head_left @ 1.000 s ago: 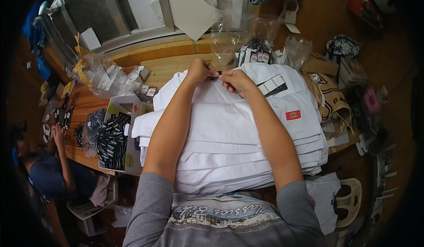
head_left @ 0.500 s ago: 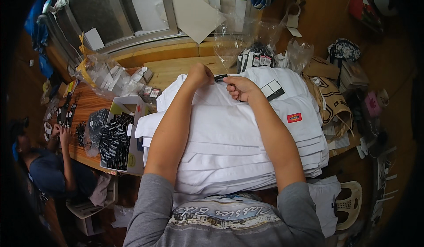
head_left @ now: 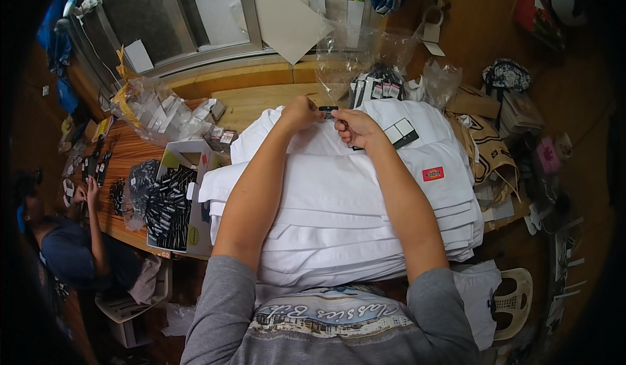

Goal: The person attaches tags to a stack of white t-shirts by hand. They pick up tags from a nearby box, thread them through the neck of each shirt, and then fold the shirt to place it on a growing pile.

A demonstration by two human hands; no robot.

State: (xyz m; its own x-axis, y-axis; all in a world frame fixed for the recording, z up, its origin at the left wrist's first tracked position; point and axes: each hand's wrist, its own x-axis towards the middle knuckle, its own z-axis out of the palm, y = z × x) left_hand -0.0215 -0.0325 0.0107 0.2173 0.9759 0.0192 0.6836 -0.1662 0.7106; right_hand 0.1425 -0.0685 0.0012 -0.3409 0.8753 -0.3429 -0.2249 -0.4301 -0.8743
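Seen from above, a person leans over a tall stack of folded white garments (head_left: 339,202) on a wooden table (head_left: 254,101). Both bare forearms reach forward to the stack's far edge. The left hand (head_left: 301,112) and the right hand (head_left: 352,127) meet there, fingers closed, pinching a small dark tag (head_left: 328,110) between them — the tag sits at the top garment's far edge, just beside a black-and-white label (head_left: 401,132). A small red patch (head_left: 433,174) shows on the stack's right side.

To the left of the stack stands an open box (head_left: 173,202) full of dark tags, with clear plastic bags (head_left: 156,110) behind it. More clear bags and a bundle of tags (head_left: 378,88) lie beyond the hands. At the far left — well apart — another person (head_left: 72,241) sits at the table.
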